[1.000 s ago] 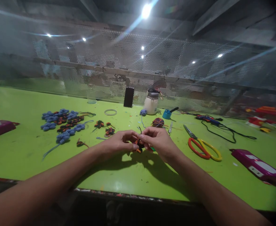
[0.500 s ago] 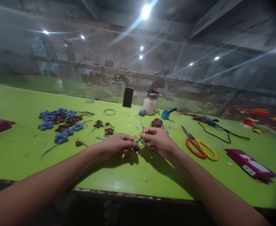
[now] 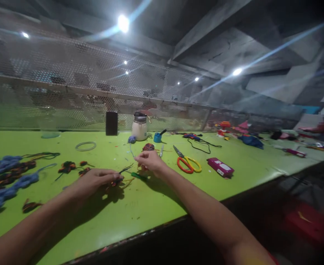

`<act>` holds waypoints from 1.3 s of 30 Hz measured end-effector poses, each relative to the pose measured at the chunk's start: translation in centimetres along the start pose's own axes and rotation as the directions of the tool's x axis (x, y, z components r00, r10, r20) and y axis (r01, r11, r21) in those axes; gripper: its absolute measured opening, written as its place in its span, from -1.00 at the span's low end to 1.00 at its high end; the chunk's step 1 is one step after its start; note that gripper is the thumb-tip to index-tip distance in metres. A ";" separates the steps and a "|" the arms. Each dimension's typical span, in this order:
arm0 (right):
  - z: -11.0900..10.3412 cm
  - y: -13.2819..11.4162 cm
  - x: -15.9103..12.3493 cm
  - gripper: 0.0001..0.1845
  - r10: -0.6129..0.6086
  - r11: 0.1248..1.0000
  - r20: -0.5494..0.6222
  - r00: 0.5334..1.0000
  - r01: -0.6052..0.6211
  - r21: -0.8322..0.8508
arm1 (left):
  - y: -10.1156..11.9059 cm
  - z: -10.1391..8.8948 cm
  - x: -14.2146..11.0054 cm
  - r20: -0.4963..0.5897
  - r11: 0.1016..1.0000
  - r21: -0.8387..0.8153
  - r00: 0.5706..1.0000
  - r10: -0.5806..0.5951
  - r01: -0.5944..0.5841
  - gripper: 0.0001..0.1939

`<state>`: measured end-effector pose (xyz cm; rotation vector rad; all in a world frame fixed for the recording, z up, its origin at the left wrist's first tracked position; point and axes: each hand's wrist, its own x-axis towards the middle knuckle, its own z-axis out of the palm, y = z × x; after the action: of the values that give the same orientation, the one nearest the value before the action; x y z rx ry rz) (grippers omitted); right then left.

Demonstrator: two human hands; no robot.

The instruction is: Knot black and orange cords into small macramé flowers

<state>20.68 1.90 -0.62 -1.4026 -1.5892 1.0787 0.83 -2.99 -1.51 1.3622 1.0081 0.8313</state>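
My left hand [image 3: 102, 178] is closed on a small dark multicoloured crochet piece [image 3: 117, 182], with loose yarn ends sticking out of it. My right hand [image 3: 150, 162] is apart from it, its fingertips pinching a pale blue yarn strand [image 3: 131, 148]. That strand runs back to a small blue yarn ball [image 3: 131, 139] by the jar. A green-handled crochet hook [image 3: 138, 176] shows just below my right fingers; whether they touch it I cannot tell. Behind that hand sits a multicoloured yarn ball [image 3: 148, 147].
Blue crochet flowers [image 3: 18, 187] and dark orange ones [image 3: 67, 167] lie left. Scissors [image 3: 189, 164] and a magenta power strip [image 3: 220, 167] lie right. Behind stand a phone [image 3: 111, 123], a lidded jar [image 3: 139, 129] and a blue pot [image 3: 157, 137]. Another person's arm [image 3: 318, 129] shows far right.
The view has swung to the right. My hands have moved apart; the right one has left the crochet piece, and more of the green hook shows.
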 end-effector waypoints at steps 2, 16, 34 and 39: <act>-1.9 -0.5 0.9 -0.78 0.014 0.991 -0.072 0.997 -0.024 -0.134 | 0.1 -0.1 -0.2 0.030 0.997 -0.064 0.999 -0.036 0.038 -0.77; -16.7 5.2 -0.7 -0.56 0.384 0.534 -0.190 0.903 -0.386 -0.752 | 0.3 -1.8 0.4 0.052 0.961 -0.261 0.992 0.111 -0.094 -0.74; -6.8 -0.7 -10.5 -0.53 -0.093 0.970 0.324 0.941 0.159 -0.184 | 0.4 -2.1 0.6 -0.089 0.925 -0.285 0.968 0.235 -0.251 -0.77; -2.6 -2.4 -9.3 -0.67 -0.084 0.940 0.345 0.935 0.189 -0.282 | 0.3 -2.1 0.5 -0.068 0.921 -0.298 0.968 0.240 -0.249 -0.78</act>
<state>23.37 -7.11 2.59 -1.3305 -2.1469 1.0493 -0.94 -1.68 -1.11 1.2233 0.7029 1.1483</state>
